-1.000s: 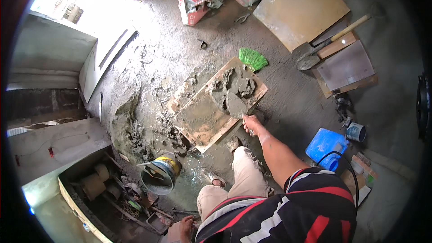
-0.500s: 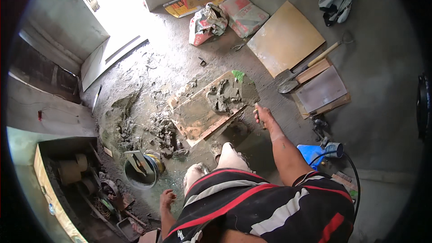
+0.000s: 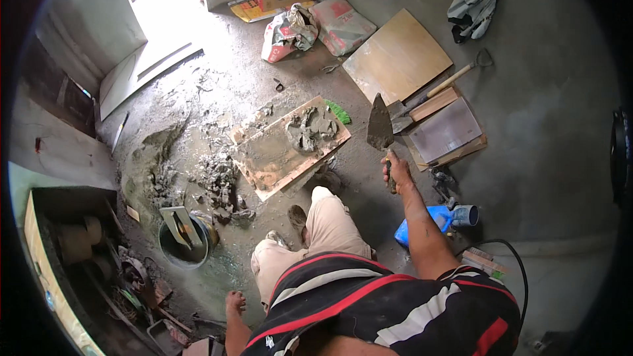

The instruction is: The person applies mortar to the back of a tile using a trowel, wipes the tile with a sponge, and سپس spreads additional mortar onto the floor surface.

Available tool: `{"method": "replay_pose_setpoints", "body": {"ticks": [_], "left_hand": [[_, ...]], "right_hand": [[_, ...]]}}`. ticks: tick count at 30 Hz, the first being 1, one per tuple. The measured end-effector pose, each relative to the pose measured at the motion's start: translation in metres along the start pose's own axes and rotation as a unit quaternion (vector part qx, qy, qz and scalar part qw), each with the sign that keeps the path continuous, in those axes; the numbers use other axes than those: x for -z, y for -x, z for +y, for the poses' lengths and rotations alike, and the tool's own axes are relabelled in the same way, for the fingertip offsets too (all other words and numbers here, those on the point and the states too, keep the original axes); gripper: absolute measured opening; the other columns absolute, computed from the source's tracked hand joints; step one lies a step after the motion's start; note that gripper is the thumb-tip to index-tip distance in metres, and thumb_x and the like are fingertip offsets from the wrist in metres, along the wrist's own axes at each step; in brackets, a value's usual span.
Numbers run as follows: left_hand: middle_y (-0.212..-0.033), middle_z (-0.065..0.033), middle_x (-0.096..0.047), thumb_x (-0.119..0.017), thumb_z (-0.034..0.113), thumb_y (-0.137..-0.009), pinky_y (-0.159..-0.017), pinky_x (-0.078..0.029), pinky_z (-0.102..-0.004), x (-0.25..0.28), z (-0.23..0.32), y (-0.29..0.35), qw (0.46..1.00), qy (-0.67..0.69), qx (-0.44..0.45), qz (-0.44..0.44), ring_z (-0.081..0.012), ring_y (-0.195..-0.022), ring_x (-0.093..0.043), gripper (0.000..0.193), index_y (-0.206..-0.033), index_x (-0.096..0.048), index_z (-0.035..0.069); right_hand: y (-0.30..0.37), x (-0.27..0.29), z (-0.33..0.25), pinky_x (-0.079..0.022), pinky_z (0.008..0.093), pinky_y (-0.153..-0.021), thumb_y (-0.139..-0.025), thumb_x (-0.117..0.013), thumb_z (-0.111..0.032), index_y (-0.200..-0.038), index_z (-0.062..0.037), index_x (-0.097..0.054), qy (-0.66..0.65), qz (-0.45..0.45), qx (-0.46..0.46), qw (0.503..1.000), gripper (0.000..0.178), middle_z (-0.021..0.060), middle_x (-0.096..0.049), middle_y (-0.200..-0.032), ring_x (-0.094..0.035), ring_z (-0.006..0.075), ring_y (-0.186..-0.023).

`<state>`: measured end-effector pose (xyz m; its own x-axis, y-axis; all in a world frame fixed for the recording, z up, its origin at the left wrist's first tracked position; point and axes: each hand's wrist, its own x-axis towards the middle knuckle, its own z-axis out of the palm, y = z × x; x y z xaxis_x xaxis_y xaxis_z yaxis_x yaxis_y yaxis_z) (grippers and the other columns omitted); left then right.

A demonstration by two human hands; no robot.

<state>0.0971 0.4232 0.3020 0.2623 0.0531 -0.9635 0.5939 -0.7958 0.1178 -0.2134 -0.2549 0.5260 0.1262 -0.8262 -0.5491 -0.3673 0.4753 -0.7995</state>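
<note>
So the right hand (image 3: pixel 395 170) has its fingers clamped round the handle of a trowel (image 3: pixel 380 124), which is up over the floor to the right of the board (image 3: pixel 266 175), well clear of the mortar (image 3: pixel 310 133) on it. Looks like the blade partly hides the shovel (image 3: pixel 453 82). Left hand (image 3: pixel 235 302) is down low, fingers loosely curled; seems empty, but I can't tell if the tips touch the palm.

Containers: the bucket (image 3: pixel 198 258) on the left has a pale flat tool (image 3: pixel 171 224) sticking up out of it, and it's too dark inside to say what else. The trough (image 3: pixel 38 254) at lower left holds a jumble of roundish bits and sticks, super dim, cut off by the lens edge. Blue jug (image 3: pixel 441 215) is partly covered by the right forearm (image 3: pixel 422 225), no clue what's inside. Same for the pot (image 3: pixel 465 215) just beside it. Crumpled sack (image 3: pixel 289 34) up top, contents hidden too.
</note>
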Motion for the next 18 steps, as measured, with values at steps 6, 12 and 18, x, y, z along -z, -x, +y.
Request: {"method": "replay_pose_setpoints", "body": {"ticks": [6,12,18], "left_hand": [[-0.143,-0.0256,-0.051,-0.057,0.047,-0.098,-0.085,-0.052,-0.0624,-0.095,0.043,0.044,0.999,0.000,-0.021,0.031,-0.0421,-0.123,-0.057,0.073,-0.154,-0.030,0.010],[-0.156,-0.0332,-0.036,-0.056,0.056,-0.097,-0.113,-0.039,-0.0490,-0.211,0.110,0.055,0.993,-0.025,-0.088,0.070,-0.0453,-0.141,-0.043,0.097,-0.162,-0.009,0.001],[-0.159,-0.0315,-0.032,-0.056,0.060,-0.096,-0.122,-0.027,-0.0422,-0.341,0.098,-0.003,0.971,-0.087,-0.124,0.185,-0.0420,-0.149,-0.032,0.099,-0.159,-0.016,-0.006]], "right_hand": [[-0.031,-0.009,0.018,-0.044,0.0322,-0.041,-0.100,-0.054,-0.052,-0.101,-0.0076,-0.063,0.037,-0.033,-0.042,0.998,0.045,0.0006,-0.056,-0.065,-0.052,0.0121,-0.046],[-0.140,-0.053,0.066,-0.045,0.0331,-0.046,-0.101,-0.054,-0.048,-0.097,-0.0032,-0.067,0.170,-0.120,-0.060,0.976,0.047,0.0032,-0.059,-0.067,-0.054,0.0137,-0.048],[-0.235,-0.101,0.123,-0.044,0.0353,-0.044,-0.103,-0.049,-0.047,-0.100,-0.0053,-0.065,0.220,-0.232,-0.148,0.936,0.044,0.0036,-0.060,-0.067,-0.055,0.0143,-0.048]]}}
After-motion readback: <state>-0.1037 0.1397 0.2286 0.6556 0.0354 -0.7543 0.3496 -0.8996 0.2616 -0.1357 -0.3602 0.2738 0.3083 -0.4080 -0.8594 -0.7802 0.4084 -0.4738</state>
